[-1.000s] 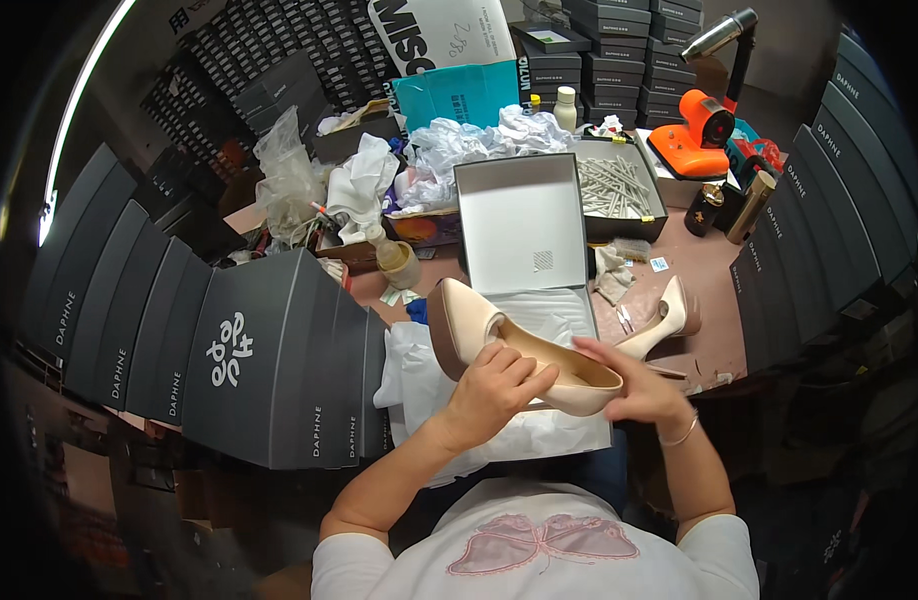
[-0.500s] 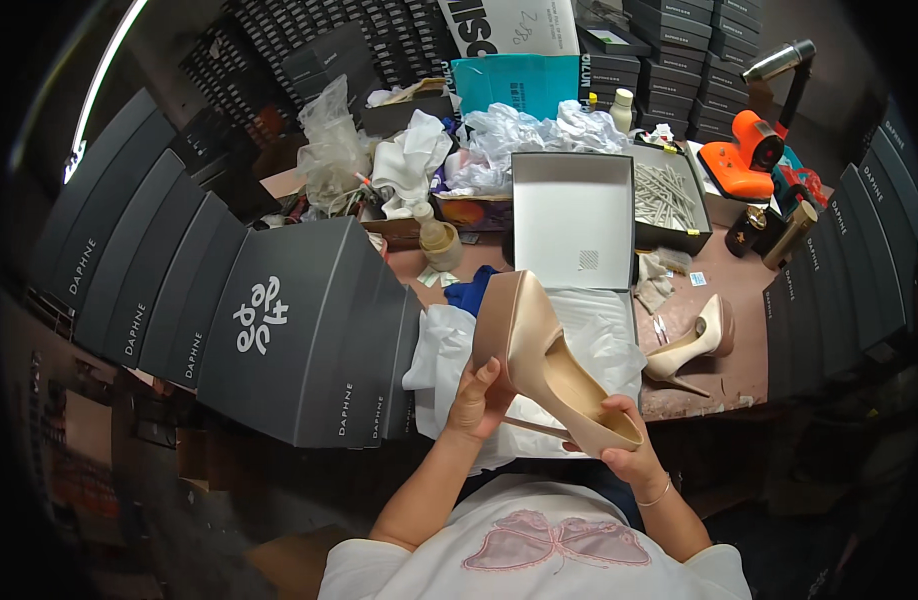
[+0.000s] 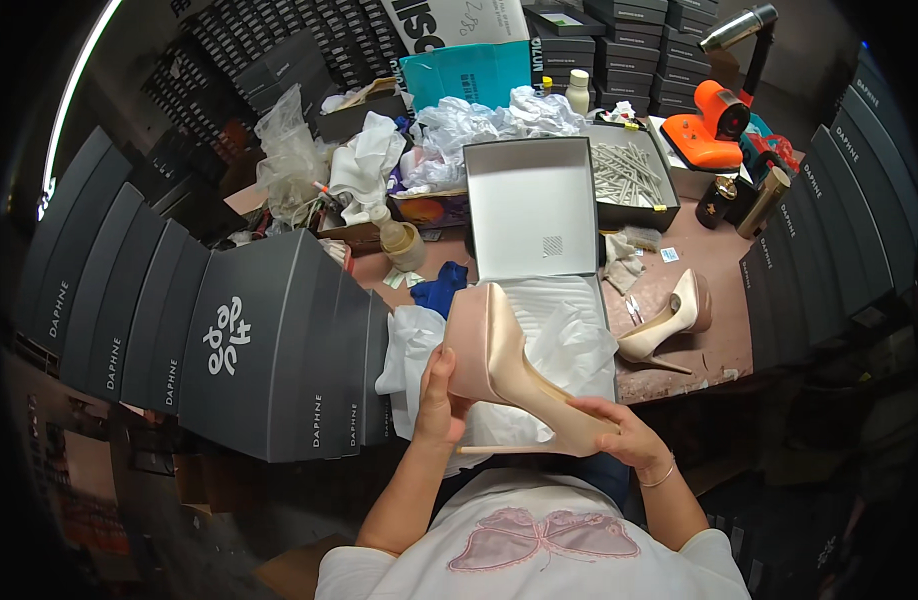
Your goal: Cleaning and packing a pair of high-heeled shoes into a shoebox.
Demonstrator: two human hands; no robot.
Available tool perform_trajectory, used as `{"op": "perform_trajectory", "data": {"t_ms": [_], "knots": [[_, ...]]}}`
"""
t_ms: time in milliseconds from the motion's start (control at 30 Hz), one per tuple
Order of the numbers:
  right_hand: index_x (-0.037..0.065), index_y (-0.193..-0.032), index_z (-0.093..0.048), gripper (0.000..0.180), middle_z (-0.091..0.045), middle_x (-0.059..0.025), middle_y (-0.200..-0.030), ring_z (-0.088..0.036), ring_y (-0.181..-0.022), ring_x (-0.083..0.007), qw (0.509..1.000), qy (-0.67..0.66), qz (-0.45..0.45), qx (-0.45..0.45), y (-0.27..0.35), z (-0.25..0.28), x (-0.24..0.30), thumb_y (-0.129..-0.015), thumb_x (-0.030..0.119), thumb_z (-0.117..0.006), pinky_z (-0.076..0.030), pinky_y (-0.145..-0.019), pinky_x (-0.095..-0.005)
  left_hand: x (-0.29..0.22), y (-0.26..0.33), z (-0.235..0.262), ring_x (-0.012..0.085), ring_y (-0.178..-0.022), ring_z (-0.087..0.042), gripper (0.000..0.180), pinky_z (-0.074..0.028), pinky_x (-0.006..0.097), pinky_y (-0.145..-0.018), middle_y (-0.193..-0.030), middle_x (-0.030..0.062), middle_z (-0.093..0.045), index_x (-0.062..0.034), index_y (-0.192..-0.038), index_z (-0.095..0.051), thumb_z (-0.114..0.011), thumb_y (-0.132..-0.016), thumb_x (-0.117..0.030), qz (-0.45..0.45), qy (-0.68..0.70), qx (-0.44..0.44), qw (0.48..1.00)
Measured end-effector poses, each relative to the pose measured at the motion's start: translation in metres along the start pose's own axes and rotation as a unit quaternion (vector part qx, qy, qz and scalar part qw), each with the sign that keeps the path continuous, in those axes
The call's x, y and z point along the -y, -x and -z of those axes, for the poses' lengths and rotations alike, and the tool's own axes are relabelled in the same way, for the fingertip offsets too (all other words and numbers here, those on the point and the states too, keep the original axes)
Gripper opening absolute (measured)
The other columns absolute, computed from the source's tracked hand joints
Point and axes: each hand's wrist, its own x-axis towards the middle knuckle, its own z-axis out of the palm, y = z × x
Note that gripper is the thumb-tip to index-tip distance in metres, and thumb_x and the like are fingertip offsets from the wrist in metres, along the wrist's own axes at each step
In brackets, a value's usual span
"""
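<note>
Between my two hands is a champagne-coloured high-heeled shoe (image 3: 514, 375) with a thick platform, held sideways above an open shoebox. My left hand (image 3: 441, 400) grips the platform at the toe end, thumb up along its side. At the back of the shoe, my right hand (image 3: 621, 432) closes round the heel end. The thin stiletto heel points left, below the shoe. Beneath it, the shoebox (image 3: 532, 210) has its lid raised at the back and white tissue paper (image 3: 569, 345) inside. A matching high-heeled shoe (image 3: 674, 322) lies on the table to the right.
Stacked dark shoeboxes (image 3: 269, 350) flank the left, and more boxes (image 3: 829, 240) the right. Behind are crumpled white paper (image 3: 469, 130), a box of white sticks (image 3: 626, 172), an orange device (image 3: 707, 130), a bottle (image 3: 401, 245) and a blue cloth (image 3: 439, 290).
The shoe has turned so that its side shows more and its opening less. My right hand has shifted its hold on the heel end. The whole view has swung slightly.
</note>
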Motion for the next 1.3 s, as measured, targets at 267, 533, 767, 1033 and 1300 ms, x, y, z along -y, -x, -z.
{"op": "perform_trajectory", "data": {"t_ms": [267, 533, 767, 1033, 1300], "knots": [[0.004, -0.138, -0.049, 0.077, -0.045, -0.0142, -0.134, -0.049, -0.12, -0.0236, 0.948, 0.298, 0.104, -0.031, 0.004, -0.035, 0.015, -0.072, 0.022, -0.084, -0.039, -0.102, -0.0325, -0.011, -0.015, -0.011, 0.0189, -0.113, -0.056, 0.076, -0.045, 0.031, -0.096, -0.126, 0.0097, -0.055, 0.0014, -0.139, -0.04, -0.062, -0.09, -0.052, -0.118, -0.195, 0.166, 0.959], [-0.002, -0.133, -0.05, 0.073, -0.053, -0.0103, -0.122, -0.053, -0.111, -0.0177, 0.936, 0.239, 0.15, -0.212, 0.068, 0.014, 0.03, -0.071, 0.021, -0.082, -0.042, -0.097, -0.031, 0.02, -0.086, -0.094, 0.0328, -0.08, -0.067, 0.03, -0.052, 0.045, -0.071, -0.085, 0.0172, -0.068, -0.0075, -0.118, -0.061, -0.059, -0.09, -0.018, -0.155, -0.758, 0.298, 0.559], [-0.001, -0.135, -0.048, 0.081, -0.058, -0.0047, -0.113, -0.054, -0.104, -0.0126, 0.945, 0.082, 0.186, -0.258, 0.078, 0.019, 0.023, -0.072, 0.037, -0.081, -0.043, -0.093, -0.027, 0.064, -0.144, -0.06, 0.0294, -0.077, -0.07, 0.019, -0.053, 0.041, -0.07, -0.081, 0.0175, -0.069, -0.0041, -0.104, -0.067, -0.058, -0.089, -0.011, -0.183, -0.699, 0.224, 0.654], [-0.002, -0.139, -0.04, 0.078, -0.055, -0.0227, -0.122, -0.062, -0.084, -0.0251, 0.937, -0.248, 0.229, -0.092, 0.065, 0.022, 0.012, -0.084, 0.051, -0.055, -0.055, -0.062, -0.0302, -0.136, -0.042, -0.178, 0.0136, -0.071, -0.058, 0.021, -0.045, 0.024, -0.066, -0.088, 0.0084, -0.064, 0.0015, -0.098, -0.067, -0.049, -0.088, -0.004, -0.469, -0.477, 0.26, 0.696], [0.004, -0.142, -0.039, 0.069, -0.05, -0.0288, -0.125, -0.056, -0.084, -0.0255, 0.862, -0.444, 0.244, 0.015, 0.056, 0.018, 0.005, -0.091, 0.05, -0.046, -0.054, -0.06, -0.0305, -0.08, -0.063, -0.132, 0.0297, -0.073, -0.062, 0.011, -0.049, 0.036, -0.066, -0.091, 0.0131, -0.063, 0.0004, -0.094, -0.064, -0.064, -0.084, -0.004, -0.452, -0.702, 0.195, 0.514]]}}
